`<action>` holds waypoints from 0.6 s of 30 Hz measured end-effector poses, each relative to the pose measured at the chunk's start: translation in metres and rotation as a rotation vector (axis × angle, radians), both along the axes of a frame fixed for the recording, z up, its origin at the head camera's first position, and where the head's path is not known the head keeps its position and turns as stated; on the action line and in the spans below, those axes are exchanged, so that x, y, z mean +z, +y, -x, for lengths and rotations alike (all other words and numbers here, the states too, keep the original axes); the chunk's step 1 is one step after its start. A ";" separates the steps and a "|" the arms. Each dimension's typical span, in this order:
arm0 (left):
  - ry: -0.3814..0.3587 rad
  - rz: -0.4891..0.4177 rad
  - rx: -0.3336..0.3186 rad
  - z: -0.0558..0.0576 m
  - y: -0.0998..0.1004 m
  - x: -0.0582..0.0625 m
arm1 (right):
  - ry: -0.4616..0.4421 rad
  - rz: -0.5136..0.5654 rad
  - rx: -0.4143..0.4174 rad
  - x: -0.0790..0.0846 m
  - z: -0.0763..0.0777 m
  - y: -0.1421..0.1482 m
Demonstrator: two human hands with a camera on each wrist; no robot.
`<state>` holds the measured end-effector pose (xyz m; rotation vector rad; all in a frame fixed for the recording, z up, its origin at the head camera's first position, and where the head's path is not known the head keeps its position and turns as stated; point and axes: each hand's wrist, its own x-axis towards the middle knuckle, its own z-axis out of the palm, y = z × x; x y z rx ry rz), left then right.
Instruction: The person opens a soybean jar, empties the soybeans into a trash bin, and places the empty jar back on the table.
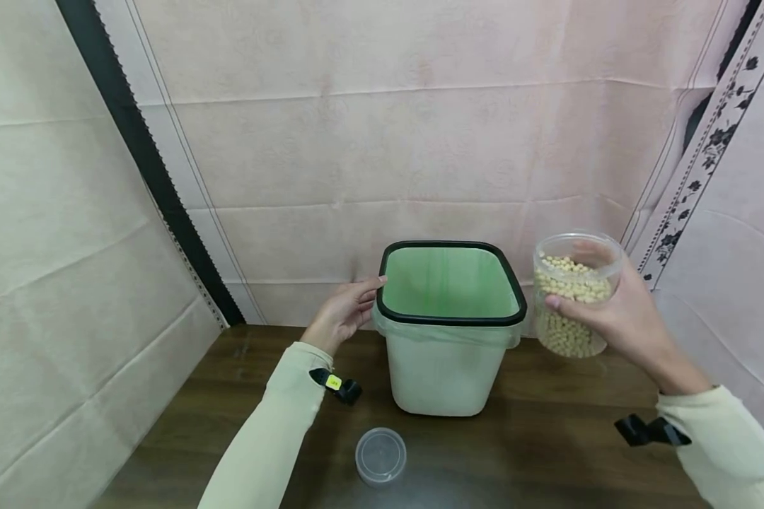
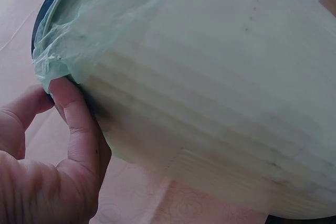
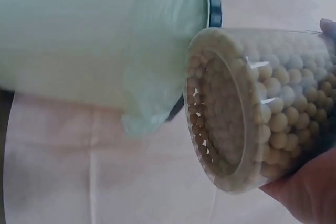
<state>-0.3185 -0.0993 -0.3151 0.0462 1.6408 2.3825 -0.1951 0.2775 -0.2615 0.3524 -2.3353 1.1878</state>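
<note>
A pale green trash bin (image 1: 447, 367) with a black rim stands on the table, lined with a thin green plastic bag (image 1: 452, 283) folded over its edge. At the bin's left side, my left hand (image 1: 350, 311) pinches the rim and bag edge between thumb and fingers; the left wrist view shows the fingertips (image 2: 65, 90) under the bag's fold. My right hand (image 1: 624, 325) grips a clear plastic jar (image 1: 569, 336) to the right of the bin, close to its rim. Round, pale yellow soybeans (image 3: 294, 103) fill much of the jar, whose top has no lid on.
A round clear lid (image 1: 380, 456) lies on the brown wooden table (image 1: 516, 459) in front of the bin. Pale cloth (image 1: 356, 155) hangs behind the table and on both sides. Each sleeved wrist wears a black strap.
</note>
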 end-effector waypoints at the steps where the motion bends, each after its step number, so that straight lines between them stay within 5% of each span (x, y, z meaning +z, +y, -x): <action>1: 0.001 0.003 0.000 0.000 -0.001 0.000 | -0.005 -0.005 0.002 0.004 0.005 0.002; 18: -0.018 -0.017 0.006 0.002 0.000 -0.003 | -0.055 -0.438 0.163 0.040 0.071 0.011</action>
